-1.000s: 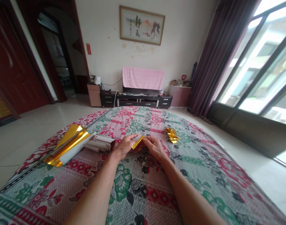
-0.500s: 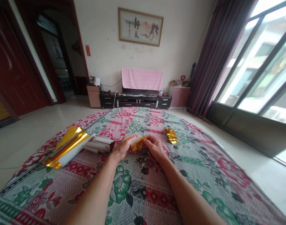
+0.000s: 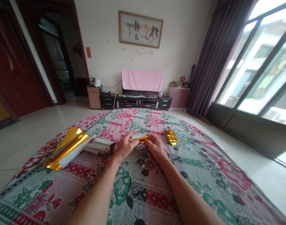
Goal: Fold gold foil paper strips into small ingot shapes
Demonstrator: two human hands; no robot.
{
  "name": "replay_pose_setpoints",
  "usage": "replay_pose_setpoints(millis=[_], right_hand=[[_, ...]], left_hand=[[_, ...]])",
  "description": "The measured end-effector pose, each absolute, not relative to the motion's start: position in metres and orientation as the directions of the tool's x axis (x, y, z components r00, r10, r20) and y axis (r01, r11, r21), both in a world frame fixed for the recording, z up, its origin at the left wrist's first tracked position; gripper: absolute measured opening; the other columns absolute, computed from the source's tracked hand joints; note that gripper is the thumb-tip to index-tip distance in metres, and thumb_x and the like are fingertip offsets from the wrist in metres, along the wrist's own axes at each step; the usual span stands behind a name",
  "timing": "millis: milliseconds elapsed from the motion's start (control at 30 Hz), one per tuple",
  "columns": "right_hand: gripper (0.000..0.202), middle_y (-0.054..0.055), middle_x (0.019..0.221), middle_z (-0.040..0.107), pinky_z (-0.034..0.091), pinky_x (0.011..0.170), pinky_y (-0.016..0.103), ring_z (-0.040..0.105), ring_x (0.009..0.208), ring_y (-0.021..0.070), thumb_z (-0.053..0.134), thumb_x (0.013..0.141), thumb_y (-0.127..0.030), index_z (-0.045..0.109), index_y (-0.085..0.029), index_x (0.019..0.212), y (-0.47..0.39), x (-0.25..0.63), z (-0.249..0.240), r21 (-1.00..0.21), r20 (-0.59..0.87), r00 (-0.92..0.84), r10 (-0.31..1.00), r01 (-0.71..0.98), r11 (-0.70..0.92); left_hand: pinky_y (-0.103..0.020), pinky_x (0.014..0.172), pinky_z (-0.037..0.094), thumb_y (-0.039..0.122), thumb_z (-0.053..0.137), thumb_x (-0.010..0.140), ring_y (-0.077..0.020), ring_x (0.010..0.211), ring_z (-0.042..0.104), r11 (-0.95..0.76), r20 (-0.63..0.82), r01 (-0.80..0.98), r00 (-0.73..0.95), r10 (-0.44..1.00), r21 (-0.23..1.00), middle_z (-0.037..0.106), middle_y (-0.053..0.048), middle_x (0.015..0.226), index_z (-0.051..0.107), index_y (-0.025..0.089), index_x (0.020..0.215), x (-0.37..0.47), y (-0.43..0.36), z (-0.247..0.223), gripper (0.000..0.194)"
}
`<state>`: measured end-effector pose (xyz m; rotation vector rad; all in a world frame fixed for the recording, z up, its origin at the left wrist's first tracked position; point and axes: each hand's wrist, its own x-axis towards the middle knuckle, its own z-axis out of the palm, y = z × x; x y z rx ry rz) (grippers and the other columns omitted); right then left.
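Observation:
Between my two hands is a small piece of gold foil with white paper (image 3: 140,137). My left hand (image 3: 125,147) has its thumb at the near left edge of the piece and its fingers behind it, with the index finger raised. At the right end, my right hand (image 3: 155,146) pinches the piece between thumb and fingers. Left of my left hand lie several white paper rolls (image 3: 98,145). Beyond them is a large roll of gold foil (image 3: 71,144), its foil side partly unrolled. Crinkled gold foil pieces (image 3: 171,137) rest to the right of my right hand.
A patterned cloth (image 3: 192,187) covers the round table. Past the far edge stands a low black cabinet (image 3: 138,102) with a pink cloth (image 3: 143,80) above it. A dark curtain (image 3: 210,62) hangs at the right, by the window.
The foil piece has turned more level and shows more white paper behind a narrower gold band. My left fingers have opened a little and the index finger has lifted.

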<state>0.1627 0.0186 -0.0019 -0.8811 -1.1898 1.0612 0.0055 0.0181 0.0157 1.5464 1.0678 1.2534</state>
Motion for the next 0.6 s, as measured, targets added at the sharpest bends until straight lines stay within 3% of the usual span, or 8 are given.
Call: replay_pose_setpoints(millis=[133, 300, 600], right_hand=[[0.035, 0.0, 0.075, 0.063, 0.045, 0.056, 0.023, 0.056, 0.058, 0.0108, 0.065, 0.066, -0.03, 0.054, -0.019, 0.097, 0.019, 0.163, -0.002, -0.944, 0.296, 0.054, 0.954, -0.136, 0.3], [0.035, 0.0, 0.072, 0.062, 0.044, 0.053, 0.021, 0.054, 0.057, 0.0105, 0.064, 0.066, -0.029, 0.054, -0.018, 0.098, 0.021, 0.162, -0.005, -0.941, 0.317, 0.058, 0.947, -0.102, 0.321], [0.038, 0.001, 0.082, 0.064, 0.047, 0.061, 0.023, 0.061, 0.066, 0.0121, 0.06, 0.065, -0.022, 0.051, -0.019, 0.102, 0.018, 0.16, -0.003, -0.945, 0.305, -0.005, 0.952, -0.125, 0.302]], left_hand=[[-0.024, 0.073, 0.051, 0.019, 0.057, 0.071, -0.0142, 0.081, 0.063, -0.395, 0.376, 0.206, 0.127, 0.918, 0.895, 0.061, -0.005, 0.113, 0.053, 0.021, 0.12, 0.006, 0.022, 0.012, 0.05], [-0.025, 0.074, 0.051, 0.018, 0.059, 0.069, -0.0171, 0.098, 0.058, -0.51, 0.512, 0.353, 0.097, 0.854, 0.784, 0.062, -0.004, 0.106, 0.065, 0.021, 0.092, 0.006, 0.024, 0.007, 0.024], [-0.026, 0.077, 0.051, 0.017, 0.059, 0.072, -0.0146, 0.089, 0.061, -0.591, 0.619, 0.462, 0.11, 0.778, 0.661, 0.065, -0.004, 0.092, 0.067, 0.02, 0.08, 0.008, 0.028, 0.0, 0.011]])
